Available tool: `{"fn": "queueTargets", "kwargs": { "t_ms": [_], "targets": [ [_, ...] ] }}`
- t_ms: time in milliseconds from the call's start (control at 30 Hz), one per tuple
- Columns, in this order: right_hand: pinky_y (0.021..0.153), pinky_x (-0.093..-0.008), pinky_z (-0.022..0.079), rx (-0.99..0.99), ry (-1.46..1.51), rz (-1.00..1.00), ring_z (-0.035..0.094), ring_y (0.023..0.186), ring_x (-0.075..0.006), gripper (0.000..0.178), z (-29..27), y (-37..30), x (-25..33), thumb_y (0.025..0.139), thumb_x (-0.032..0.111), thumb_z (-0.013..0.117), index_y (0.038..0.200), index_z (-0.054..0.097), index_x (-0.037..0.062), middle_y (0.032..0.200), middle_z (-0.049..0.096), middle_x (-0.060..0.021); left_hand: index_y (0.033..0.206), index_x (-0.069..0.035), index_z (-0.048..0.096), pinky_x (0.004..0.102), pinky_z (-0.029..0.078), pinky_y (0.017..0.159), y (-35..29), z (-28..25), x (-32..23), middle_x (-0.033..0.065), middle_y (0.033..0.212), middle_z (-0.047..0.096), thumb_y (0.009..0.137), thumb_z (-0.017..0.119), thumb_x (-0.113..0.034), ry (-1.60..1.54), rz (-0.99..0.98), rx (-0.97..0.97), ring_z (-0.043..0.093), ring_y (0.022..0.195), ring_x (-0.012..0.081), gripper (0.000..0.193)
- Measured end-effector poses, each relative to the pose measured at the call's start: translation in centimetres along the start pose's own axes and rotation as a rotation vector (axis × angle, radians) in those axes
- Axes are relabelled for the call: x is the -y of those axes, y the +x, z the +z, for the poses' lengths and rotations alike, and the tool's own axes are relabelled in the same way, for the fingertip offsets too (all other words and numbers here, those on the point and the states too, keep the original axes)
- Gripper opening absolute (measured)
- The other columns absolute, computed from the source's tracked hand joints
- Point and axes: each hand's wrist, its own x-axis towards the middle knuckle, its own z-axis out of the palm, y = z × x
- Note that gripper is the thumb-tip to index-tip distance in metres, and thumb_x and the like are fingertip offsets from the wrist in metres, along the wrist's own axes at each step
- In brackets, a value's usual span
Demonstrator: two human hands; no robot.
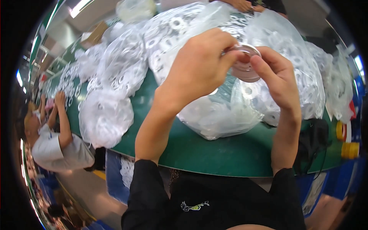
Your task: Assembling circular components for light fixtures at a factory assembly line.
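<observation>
The green table (214, 161) carries bags (218, 120) that likely hold the white rings (176, 22) together. Above them, left hand (205, 57) and right hand (278, 74), both curled nearly closed, pinch a clear round piece (248, 76) edgewise, perhaps to leave its face uncovered.

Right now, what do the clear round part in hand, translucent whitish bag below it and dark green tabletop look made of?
Clear round part: likely glossy plastic, see-through, rim glints; glass possible. Translucent whitish bag: thin plastic film, crinkled, shiny. Dark green tabletop: laminate or rubber, unclear; smooth, soft sheen.
</observation>
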Motion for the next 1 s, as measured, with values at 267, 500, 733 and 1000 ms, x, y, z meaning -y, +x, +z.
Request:
{"fn": "queueTargets", "kwargs": {
  "t_ms": [267, 500, 733, 1000],
  "targets": [
    [0.064, -0.0199, 0.045, -0.071, -0.045, -0.036, 0.056, 0.073, -0.0085, 0.018, 1.0, -0.4, -0.2, 0.084, 0.011, 0.054, 0.094, 0.055, -0.0045, 0.079, 0.061, -0.0059, 0.090, -0.001, 0.058, 0.0242, 0.042, 0.053, -2.6, -3.2, 0.8, 0.0076, 0.069, 0.057, 0.079, 0.059, -0.012, 0.075, -0.027, -0.089, 0.052, 0.056, 0.0137, 0.015],
    [0.059, -0.0198, 0.045, -0.118, 0.059, -0.108, 0.055, 0.068, -0.0068, 0.015, 1.2, 0.3, 1.7, 0.083, 0.010, 0.055, 0.090, 0.057, -0.0032, 0.075, 0.060, -0.0048, 0.089, -0.001, 0.058, 0.0399, 0.042, 0.075, -15.9, -21.2, 22.9, 0.0205, 0.088, 0.058, 0.073, 0.051, -0.013, 0.890, -0.554, 0.423, 0.054, 0.086, 0.0359, 0.021],
    [0.064, -0.0197, 0.045, -0.117, 0.148, -0.092, 0.055, 0.072, -0.0067, 0.016, -0.9, -0.5, 1.5, 0.083, 0.009, 0.054, 0.094, 0.056, -0.0034, 0.080, 0.060, -0.0035, 0.085, -0.002, 0.062, 0.0353, 0.045, 0.066, -14.3, -18.2, 22.1, 0.0184, 0.078, 0.061, 0.072, 0.057, -0.013, 0.739, -0.729, 0.346, 0.059, 0.075, 0.0303, 0.018],
    [0.065, -0.0203, 0.045, -0.139, 0.102, -0.141, 0.054, 0.073, -0.0067, 0.019, -1.1, -1.0, 2.5, 0.083, 0.010, 0.055, 0.095, 0.055, -0.0042, 0.081, 0.060, -0.0041, 0.080, -0.003, 0.065, 0.0356, 0.047, 0.067, -12.3, -18.8, 16.9, 0.0161, 0.073, 0.063, 0.062, 0.068, -0.014, 0.917, -0.633, 0.389, 0.062, 0.072, 0.0265, 0.021]
  ]
}}
